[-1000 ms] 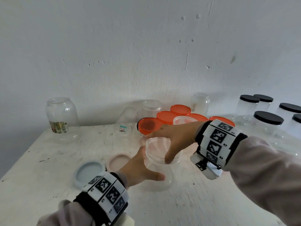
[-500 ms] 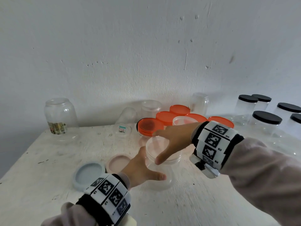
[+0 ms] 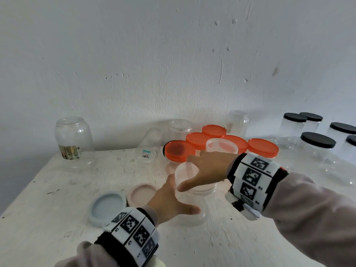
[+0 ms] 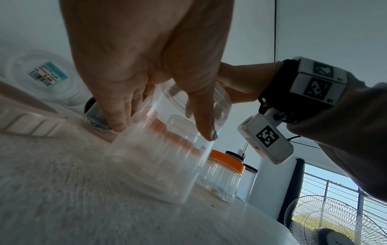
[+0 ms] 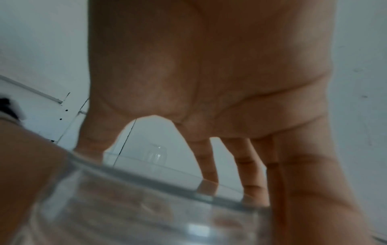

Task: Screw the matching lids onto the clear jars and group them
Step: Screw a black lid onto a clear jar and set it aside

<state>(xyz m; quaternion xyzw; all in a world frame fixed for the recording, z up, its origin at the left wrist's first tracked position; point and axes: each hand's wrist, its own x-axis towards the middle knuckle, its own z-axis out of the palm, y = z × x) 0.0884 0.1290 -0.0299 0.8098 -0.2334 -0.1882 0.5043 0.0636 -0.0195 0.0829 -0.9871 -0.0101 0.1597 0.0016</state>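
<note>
Near the middle of the white table (image 3: 57,237), the left hand (image 3: 169,204) wraps around the body of the clear jar (image 3: 192,212) while the right hand (image 3: 206,168) grips the clear lid (image 3: 189,177) on its mouth. Empty thin plastic, the jar is probably light, slick and easily squeezed, so hold the wall low and turn the lid by its rim.

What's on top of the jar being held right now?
A clear lid sits on the jar, gripped around its rim by the right hand; the left hand steadies the jar's body. Whether the threads are engaged is hidden by the fingers.
</note>
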